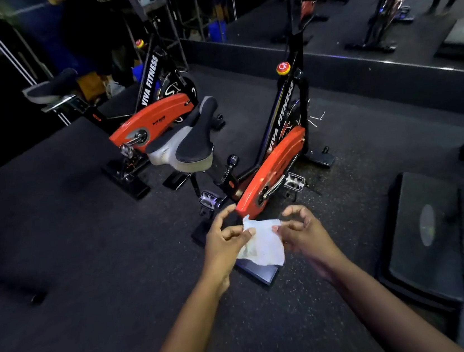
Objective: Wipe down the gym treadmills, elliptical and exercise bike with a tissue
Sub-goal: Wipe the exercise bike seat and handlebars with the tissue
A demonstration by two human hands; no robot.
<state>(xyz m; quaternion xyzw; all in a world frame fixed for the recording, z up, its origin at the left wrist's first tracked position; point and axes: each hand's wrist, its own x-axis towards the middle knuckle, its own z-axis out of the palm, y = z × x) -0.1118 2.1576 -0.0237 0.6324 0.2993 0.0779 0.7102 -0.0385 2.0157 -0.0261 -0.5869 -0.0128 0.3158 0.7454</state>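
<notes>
- White tissue (pixel 263 243) hangs between our hands, at 6 o'clock from the near exercise bike (pixel 272 170).
- Our left hand (pixel 223 242) pinches its 9 o'clock edge; our right hand (pixel 304 229) pinches the 3 o'clock edge.
- At 10 o'clock, a second bike (pixel 156 115) stands on the dark speckled floor (pixel 88 252).

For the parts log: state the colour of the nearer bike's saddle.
Saddle: black top, grey sides; best in head view.

Single wide-angle view, worn on the head, facing forward and steeply down. Close above the left hand (pixel 223 242) and right hand (pixel 303 233), with the red-and-black metal-framed exercise bike (pixel 275 170) just beyond both.
</notes>
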